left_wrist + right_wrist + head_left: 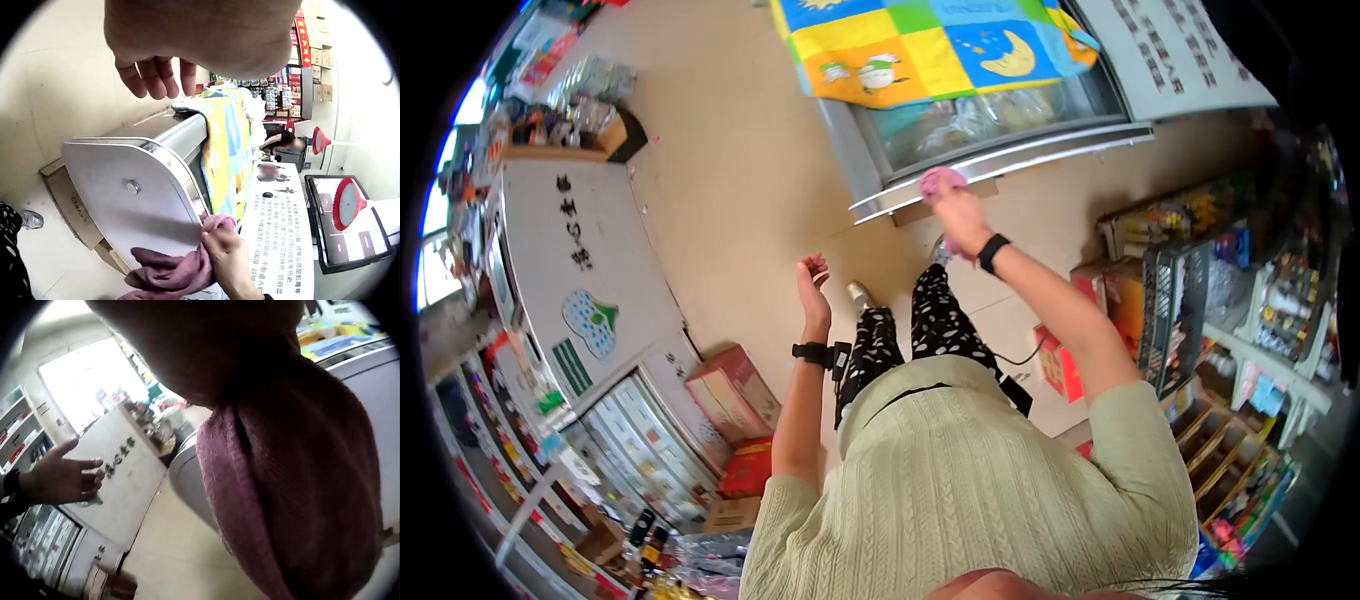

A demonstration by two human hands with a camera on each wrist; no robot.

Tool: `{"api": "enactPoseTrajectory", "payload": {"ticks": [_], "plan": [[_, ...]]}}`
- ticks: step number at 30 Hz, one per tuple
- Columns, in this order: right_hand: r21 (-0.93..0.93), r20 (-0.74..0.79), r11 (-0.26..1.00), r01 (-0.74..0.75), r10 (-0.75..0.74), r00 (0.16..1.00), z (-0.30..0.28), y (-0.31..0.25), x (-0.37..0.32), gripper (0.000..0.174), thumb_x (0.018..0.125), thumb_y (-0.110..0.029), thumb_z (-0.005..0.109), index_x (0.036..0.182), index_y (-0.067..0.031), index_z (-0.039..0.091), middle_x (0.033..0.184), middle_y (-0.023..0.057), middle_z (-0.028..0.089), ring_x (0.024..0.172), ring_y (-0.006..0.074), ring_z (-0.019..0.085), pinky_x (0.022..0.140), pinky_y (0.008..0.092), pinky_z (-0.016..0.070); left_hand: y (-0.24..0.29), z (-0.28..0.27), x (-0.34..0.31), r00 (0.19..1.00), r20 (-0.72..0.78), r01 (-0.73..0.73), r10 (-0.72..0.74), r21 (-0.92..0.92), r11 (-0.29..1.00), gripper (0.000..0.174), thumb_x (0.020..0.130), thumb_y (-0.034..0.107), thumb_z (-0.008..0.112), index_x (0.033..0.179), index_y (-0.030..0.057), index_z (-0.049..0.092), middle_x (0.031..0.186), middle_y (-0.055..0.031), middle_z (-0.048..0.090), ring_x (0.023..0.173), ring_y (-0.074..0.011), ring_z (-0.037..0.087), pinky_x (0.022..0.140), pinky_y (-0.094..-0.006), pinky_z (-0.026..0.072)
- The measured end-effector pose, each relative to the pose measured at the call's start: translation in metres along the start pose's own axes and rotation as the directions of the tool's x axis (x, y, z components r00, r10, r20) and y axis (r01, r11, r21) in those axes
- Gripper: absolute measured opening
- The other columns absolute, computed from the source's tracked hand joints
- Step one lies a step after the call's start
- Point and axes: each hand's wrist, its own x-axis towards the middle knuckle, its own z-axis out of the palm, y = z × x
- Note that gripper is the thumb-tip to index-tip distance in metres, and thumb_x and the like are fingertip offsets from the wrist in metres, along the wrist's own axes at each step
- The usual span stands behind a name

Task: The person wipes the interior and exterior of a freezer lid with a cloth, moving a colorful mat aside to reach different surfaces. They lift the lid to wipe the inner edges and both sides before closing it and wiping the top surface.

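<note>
My right hand point(962, 218) grips a pink cloth point(175, 269) at the metal-trimmed edge of a glass-topped display chest point(865, 190). In the right wrist view, the cloth point(300, 487) hangs in folds below the hand and fills much of the picture. A white end panel point(119, 181) of the chest faces me in the left wrist view. Over the glass lies a colourful checked cover point(920, 50) with a moon and cartoon figures. My left hand point(813, 285) is held out over the floor, holding nothing, its fingers loosely bent.
A white counter point(585, 260) with dark lettering stands to the left, with red boxes point(735, 395) beside it. On the right are a dark plastic crate point(1175, 315) and stocked shelves point(1285, 310). A printed sheet point(1175, 60) lies beside the cover. Tiled floor point(730, 170) runs between.
</note>
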Motion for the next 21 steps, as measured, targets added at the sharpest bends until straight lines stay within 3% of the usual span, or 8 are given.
{"api": "enactPoseTrajectory", "payload": {"ticks": [4, 6, 14, 15, 17, 18, 20, 21], "plan": [[-0.041, 0.157, 0.981, 0.191, -0.182, 0.971, -0.007, -0.057, 0.034, 0.011, 0.079, -0.009, 0.062, 0.082, -0.0027, 0.071, 0.095, 0.0157, 0.063, 0.073, 0.0295, 0.069, 0.061, 0.0412, 0.0573, -0.018, -0.041, -0.016, 0.995, -0.097, -0.025, 0.018, -0.075, 0.997, 0.053, 0.108, 0.049, 0.031, 0.119, 0.0062, 0.061, 0.106, -0.0038, 0.062, 0.099, -0.0147, 0.058, 0.090, -0.0333, 0.0461], [-0.103, 0.175, 0.895, 0.434, -0.414, 0.893, -0.001, -0.065, 0.049, 0.010, 0.076, -0.011, 0.064, 0.074, -0.0040, 0.071, 0.091, 0.0133, 0.062, 0.075, 0.0264, 0.069, 0.061, 0.0383, 0.0568, -0.027, -0.057, -0.018, 0.989, -0.146, -0.033, 0.011, -0.145, 0.989, 0.053, 0.108, 0.049, 0.031, 0.119, 0.0064, 0.061, 0.106, -0.0038, 0.062, 0.099, -0.0149, 0.058, 0.089, -0.0334, 0.0462], [-0.198, 0.146, 0.752, 0.629, -0.612, 0.777, 0.070, -0.113, 0.081, 0.013, 0.077, -0.013, 0.063, 0.079, -0.0042, 0.073, 0.089, 0.0109, 0.064, 0.069, 0.0254, 0.066, 0.056, 0.0406, 0.0536, -0.037, -0.070, -0.038, 0.976, -0.212, -0.007, -0.047, -0.246, 0.969, 0.052, 0.108, 0.051, 0.032, 0.118, 0.0072, 0.059, 0.102, -0.0042, 0.062, 0.095, -0.0152, 0.058, 0.086, -0.0326, 0.0466], [-0.199, 0.142, 0.746, 0.635, -0.619, 0.772, 0.097, -0.128, 0.083, 0.013, 0.077, -0.013, 0.063, 0.079, -0.0042, 0.073, 0.089, 0.0109, 0.064, 0.069, 0.0254, 0.066, 0.056, 0.0406, 0.0536, -0.036, -0.069, -0.040, 0.979, -0.197, -0.010, -0.044, -0.265, 0.964, 0.053, 0.108, 0.051, 0.032, 0.118, 0.0070, 0.059, 0.102, -0.0042, 0.062, 0.095, -0.0152, 0.058, 0.086, -0.0324, 0.0465], [-0.326, 0.379, 0.672, 0.664, -0.551, 0.744, 0.147, -0.151, 0.092, 0.015, 0.080, -0.012, 0.062, 0.081, -0.0016, 0.074, 0.088, 0.0113, 0.069, 0.069, 0.0248, 0.068, 0.056, 0.0429, 0.0533, -0.031, -0.069, -0.051, 0.981, -0.193, -0.013, -0.038, -0.254, 0.967, 0.053, 0.108, 0.051, 0.032, 0.118, 0.0069, 0.059, 0.102, -0.0044, 0.061, 0.095, -0.0152, 0.058, 0.086, -0.0322, 0.0465], [-0.334, 0.371, 0.663, 0.671, -0.562, 0.740, 0.153, -0.151, 0.097, 0.015, 0.080, -0.012, 0.062, 0.081, -0.0016, 0.074, 0.088, 0.0113, 0.069, 0.069, 0.0248, 0.068, 0.056, 0.0429, 0.0533, -0.027, -0.070, -0.056, 0.982, -0.183, -0.004, -0.040, -0.238, 0.971, 0.053, 0.107, 0.052, 0.033, 0.118, 0.0067, 0.059, 0.101, -0.0045, 0.061, 0.095, -0.0151, 0.058, 0.086, -0.0320, 0.0464], [-0.068, 0.120, 0.863, 0.500, -0.490, 0.863, 0.159, -0.161, 0.090, 0.019, 0.083, -0.013, 0.062, 0.084, 0.0031, 0.072, 0.086, 0.0150, 0.071, 0.071, 0.0277, 0.071, 0.057, 0.0447, 0.0533, -0.013, -0.071, -0.069, 0.980, -0.200, -0.051, 0.011, -0.196, 0.979, 0.053, 0.107, 0.053, 0.033, 0.118, 0.0067, 0.058, 0.101, -0.0040, 0.061, 0.093, -0.0145, 0.058, 0.085, -0.0312, 0.0464], [0.020, 0.148, 0.900, 0.435, -0.433, 0.889, 0.138, -0.156, 0.087, 0.021, 0.082, -0.014, 0.062, 0.087, 0.0034, 0.072, 0.087, 0.0160, 0.071, 0.073, 0.0289, 0.072, 0.058, 0.0454, 0.0542, -0.012, -0.073, -0.074, 0.978, -0.203, -0.086, 0.054, -0.153, 0.984, 0.053, 0.107, 0.052, 0.033, 0.118, 0.0066, 0.058, 0.101, -0.0037, 0.061, 0.092, -0.0142, 0.058, 0.085, -0.0308, 0.0465]]}}
